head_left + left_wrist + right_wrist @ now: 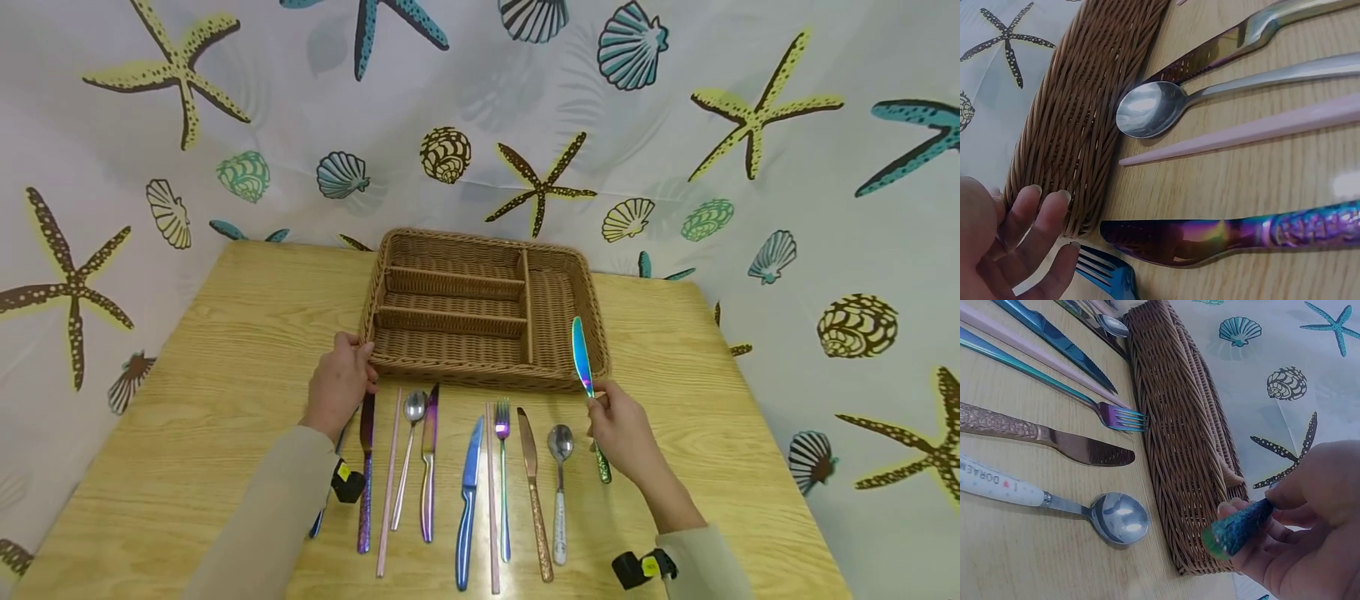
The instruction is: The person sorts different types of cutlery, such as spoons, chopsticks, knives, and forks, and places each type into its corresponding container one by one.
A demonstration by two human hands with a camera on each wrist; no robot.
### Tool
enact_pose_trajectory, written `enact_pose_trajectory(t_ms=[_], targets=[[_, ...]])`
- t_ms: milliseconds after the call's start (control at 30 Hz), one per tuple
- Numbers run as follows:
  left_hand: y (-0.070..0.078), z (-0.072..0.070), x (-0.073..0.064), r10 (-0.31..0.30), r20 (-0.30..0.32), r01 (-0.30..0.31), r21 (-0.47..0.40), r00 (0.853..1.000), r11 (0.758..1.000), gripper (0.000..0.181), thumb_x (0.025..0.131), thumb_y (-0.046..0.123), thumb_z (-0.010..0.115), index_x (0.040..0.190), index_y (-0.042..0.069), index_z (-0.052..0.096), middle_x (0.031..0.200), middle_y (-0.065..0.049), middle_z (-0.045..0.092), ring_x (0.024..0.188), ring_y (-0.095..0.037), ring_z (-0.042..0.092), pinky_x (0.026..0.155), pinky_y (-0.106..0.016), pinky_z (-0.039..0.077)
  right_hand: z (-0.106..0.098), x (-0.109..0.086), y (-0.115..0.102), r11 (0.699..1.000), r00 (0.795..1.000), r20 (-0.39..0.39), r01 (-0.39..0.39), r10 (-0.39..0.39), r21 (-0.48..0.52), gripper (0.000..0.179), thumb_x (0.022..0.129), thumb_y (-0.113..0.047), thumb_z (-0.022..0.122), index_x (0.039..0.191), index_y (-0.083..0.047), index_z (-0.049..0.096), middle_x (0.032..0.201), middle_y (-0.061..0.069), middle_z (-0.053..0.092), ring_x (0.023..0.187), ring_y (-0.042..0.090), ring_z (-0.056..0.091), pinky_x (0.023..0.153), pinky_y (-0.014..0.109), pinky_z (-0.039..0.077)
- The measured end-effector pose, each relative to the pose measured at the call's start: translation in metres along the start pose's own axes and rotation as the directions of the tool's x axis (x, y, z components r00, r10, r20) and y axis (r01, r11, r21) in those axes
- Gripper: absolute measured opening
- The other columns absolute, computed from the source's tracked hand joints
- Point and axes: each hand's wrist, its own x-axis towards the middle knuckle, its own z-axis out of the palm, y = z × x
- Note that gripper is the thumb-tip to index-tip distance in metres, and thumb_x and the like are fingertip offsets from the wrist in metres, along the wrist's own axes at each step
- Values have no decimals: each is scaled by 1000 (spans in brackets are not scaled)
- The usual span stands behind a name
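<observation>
A brown woven cutlery basket [465, 370] with divided compartments stands at the back of the table. My left hand [339, 390] holds its front left corner, fingers bent against the wicker in the left wrist view. Under that hand lie a blue fork [1113, 272] and a purple iridescent table knife [1179, 240]. My right hand [622, 429] pinches a table knife [581, 350] with a blue iridescent blade and textured handle. Its blade points away from me, overlapping the right compartment in the head view. The handle's end [1235, 534] faces the right wrist camera.
In front of the basket lie pink chopsticks [491, 500], spoons [560, 442], several knives, including a blue one [470, 492] and a copper one [529, 450], and an iridescent fork [502, 433]. A patterned cloth [480, 100] hangs behind the wooden table [255, 333].
</observation>
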Motion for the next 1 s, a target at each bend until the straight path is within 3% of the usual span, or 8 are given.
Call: enact_pose_trajectory(t_ms=[100, 333, 500, 600, 733, 800, 933, 1000], targets=[[-1, -3, 1, 0, -1, 0, 7, 1000, 1000, 45, 108, 35, 36, 138, 0, 41, 88, -12, 69, 69, -22, 72, 62, -37, 53, -2, 8, -2, 1000, 1000, 12, 8, -8, 21, 34, 105, -6, 42, 135, 10, 45, 83, 15, 58, 59, 28, 61, 49, 27, 51], [3, -12, 5, -19, 62, 20, -18, 998, 1000, 40, 108, 31, 39, 134, 0, 42, 91, -15, 71, 75, -27, 73, 69, -40, 57, -12, 36, -8, 1000, 1000, 18, -15, 15, -10, 38, 106, -12, 39, 136, 10, 46, 92, 15, 58, 58, 13, 46, 49, 24, 39], [14, -19, 6, -21, 109, 12, 89, 994, 996, 33, 108, 26, 40, 123, -2, 46, 83, -13, 70, 70, -26, 72, 57, -35, 53, -18, 61, -14, 998, 997, 60, -39, 43, -54, 43, 102, -10, 41, 139, 13, 44, 88, 15, 56, 55, 12, 41, 48, 24, 36], [21, -19, 10, -17, 97, -6, 226, 995, 974, 29, 105, 23, 43, 114, -3, 49, 69, -9, 68, 57, -22, 67, 47, -32, 45, -18, 79, -18, 992, 995, 83, -44, 53, -115, 46, 100, -6, 39, 142, 14, 40, 96, 23, 59, 52, 12, 39, 49, 26, 36], [24, -18, 16, -24, 56, 4, 344, 998, 939, 33, 102, 22, 45, 115, -8, 51, 57, -9, 61, 45, -19, 58, 43, -33, 40, -15, 99, -22, 982, 993, 107, -20, 40, -188, 46, 100, -4, 39, 141, 17, 41, 115, 35, 59, 53, 12, 41, 52, 27, 38], [25, -16, 19, -29, 38, 12, 391, 999, 921, 33, 103, 23, 46, 113, -8, 53, 58, -9, 57, 45, -19, 55, 44, -34, 40, -13, 108, -22, 976, 992, 120, -8, 34, -217, 42, 100, -3, 38, 135, 18, 46, 110, 35, 60, 53, 12, 41, 52, 27, 37], [24, -10, 25, -15, -4, 15, 468, 1000, 884, 30, 104, 24, 49, 105, -6, 55, 62, -10, 54, 50, -21, 51, 45, -36, 40, -11, 121, -21, 964, 988, 149, -1, 42, -265, 33, 101, -4, 38, 120, 16, 56, 88, 22, 57, 55, 15, 42, 53, 29, 37], [23, -7, 26, -11, -29, 24, 486, 1000, 874, 30, 104, 25, 50, 103, -5, 55, 62, -11, 55, 50, -21, 52, 45, -36, 40, -9, 126, -20, 954, 986, 162, 3, 48, -299, 29, 101, -4, 39, 114, 15, 57, 87, 21, 56, 58, 17, 43, 53, 29, 37]])
